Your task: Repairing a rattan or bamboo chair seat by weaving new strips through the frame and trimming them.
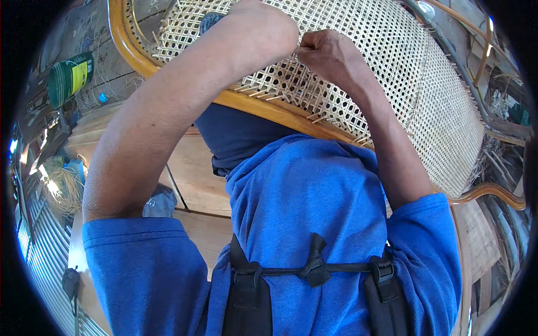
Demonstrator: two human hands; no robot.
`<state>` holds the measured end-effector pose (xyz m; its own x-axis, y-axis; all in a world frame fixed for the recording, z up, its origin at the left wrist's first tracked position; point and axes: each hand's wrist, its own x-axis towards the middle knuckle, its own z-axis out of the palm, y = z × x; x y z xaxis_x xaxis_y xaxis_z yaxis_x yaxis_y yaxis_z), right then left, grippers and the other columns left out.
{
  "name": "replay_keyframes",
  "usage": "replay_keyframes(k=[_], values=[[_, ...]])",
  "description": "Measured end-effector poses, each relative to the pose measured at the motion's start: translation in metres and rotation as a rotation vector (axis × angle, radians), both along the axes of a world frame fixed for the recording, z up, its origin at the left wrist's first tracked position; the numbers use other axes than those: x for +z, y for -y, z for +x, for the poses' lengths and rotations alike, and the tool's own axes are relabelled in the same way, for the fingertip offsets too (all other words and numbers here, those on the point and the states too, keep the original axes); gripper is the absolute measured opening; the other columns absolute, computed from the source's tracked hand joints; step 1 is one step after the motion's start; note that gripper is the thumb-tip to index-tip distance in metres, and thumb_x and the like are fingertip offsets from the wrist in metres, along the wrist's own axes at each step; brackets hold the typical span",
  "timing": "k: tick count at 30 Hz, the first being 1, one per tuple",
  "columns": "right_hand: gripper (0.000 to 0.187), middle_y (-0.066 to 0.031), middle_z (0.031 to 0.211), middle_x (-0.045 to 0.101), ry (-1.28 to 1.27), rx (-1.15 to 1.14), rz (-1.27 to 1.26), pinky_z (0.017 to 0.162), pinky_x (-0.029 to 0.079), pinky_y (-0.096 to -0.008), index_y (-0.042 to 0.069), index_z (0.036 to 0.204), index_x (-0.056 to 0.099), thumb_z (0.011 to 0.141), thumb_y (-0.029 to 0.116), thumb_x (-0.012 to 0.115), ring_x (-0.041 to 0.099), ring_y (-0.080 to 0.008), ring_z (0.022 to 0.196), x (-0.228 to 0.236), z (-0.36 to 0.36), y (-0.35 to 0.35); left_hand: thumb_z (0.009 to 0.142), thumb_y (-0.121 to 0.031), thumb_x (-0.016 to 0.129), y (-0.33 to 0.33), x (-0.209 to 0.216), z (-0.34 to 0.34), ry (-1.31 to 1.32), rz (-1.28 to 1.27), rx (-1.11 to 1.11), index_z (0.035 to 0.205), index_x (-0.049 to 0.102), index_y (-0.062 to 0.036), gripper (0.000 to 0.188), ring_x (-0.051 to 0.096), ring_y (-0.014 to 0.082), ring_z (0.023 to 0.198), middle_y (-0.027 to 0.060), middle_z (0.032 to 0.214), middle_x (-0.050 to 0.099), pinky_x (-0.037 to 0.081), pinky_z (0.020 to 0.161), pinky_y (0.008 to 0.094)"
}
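Note:
Woven cane webbing (386,61) with open holes spans a curved, varnished wooden frame (269,108) across my lap. Short cane ends stick out along its near edge. Above the webbing, my left hand (266,28) is bent at the wrist; its fingers are hidden behind it and toward the upper edge. Just to its right, my right hand (330,56) is closed, with fingertips pinched close to the left hand and over the weave. Whatever sits in that pinch is too small to make out. A dark bluish item (210,22) lies on the webbing, partly behind my left forearm.
A green container with a yellow label (70,79) lies at the far left, near a small bright blue scrap (102,98). Loose fibres gather in a bundle (63,187) farther down. Wooden planks (204,193) are beneath me. Curved wooden rods (485,47) stand at the right.

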<state>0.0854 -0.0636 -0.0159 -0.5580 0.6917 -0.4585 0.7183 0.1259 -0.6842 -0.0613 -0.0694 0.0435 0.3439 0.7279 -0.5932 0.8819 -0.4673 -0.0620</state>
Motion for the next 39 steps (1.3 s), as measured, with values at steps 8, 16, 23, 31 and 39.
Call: replay_keyframes(k=[8,16,23,31,39], values=[[0.024,-0.0200,0.075,0.065,0.082,0.030,0.037,0.072,0.052,-0.0407,0.005,0.082,0.068,0.079,0.027,0.058,0.065,-0.0333,0.072,-0.003,-0.002,-0.001,0.077,-0.011,0.053,0.008,-0.012,-0.005,0.150,-0.048,0.014,0.080,0.067,-0.0007,0.018,0.066,0.0320,0.078,0.0189,0.082,0.066,0.052,0.069,0.0424],[0.020,-0.0164,0.087,0.065,0.176,0.214,0.310,0.077,0.051,-0.0420,0.008,0.094,0.066,0.085,0.023,0.056,0.064,-0.0306,0.086,-0.008,-0.009,0.007,0.080,-0.028,0.055,0.017,-0.022,-0.017,0.202,0.055,0.259,0.079,0.066,-0.0006,0.029,0.064,0.0351,0.076,0.0198,0.081,0.065,0.051,0.069,0.0450],[0.017,-0.0116,0.089,0.061,-0.252,0.168,0.478,0.080,0.048,-0.0398,0.008,0.096,0.062,0.084,0.020,0.060,0.059,-0.0287,0.089,-0.030,0.005,-0.001,0.081,-0.034,0.052,0.023,-0.006,-0.047,0.085,0.019,0.293,0.076,0.066,-0.0004,0.037,0.063,0.0361,0.073,0.0202,0.076,0.064,0.050,0.068,0.0464],[0.027,-0.0064,0.075,0.066,-0.553,0.031,0.107,0.057,0.047,-0.0322,0.007,0.102,0.066,0.091,0.030,0.056,0.057,-0.0144,0.060,0.003,-0.028,0.009,0.083,-0.029,0.049,0.033,0.048,-0.066,0.112,0.196,0.256,0.074,0.063,0.0002,0.034,0.061,0.0358,0.068,0.0193,0.071,0.061,0.047,0.067,0.0478],[0.021,-0.0073,0.073,0.066,-0.292,-0.108,-0.055,0.059,0.049,-0.0296,0.008,0.097,0.068,0.086,0.025,0.063,0.060,-0.0149,0.062,0.003,-0.004,0.010,0.081,-0.020,0.052,0.031,0.016,-0.030,0.017,0.079,0.223,0.076,0.065,-0.0005,0.024,0.066,0.0326,0.074,0.0192,0.074,0.065,0.052,0.071,0.0437]])
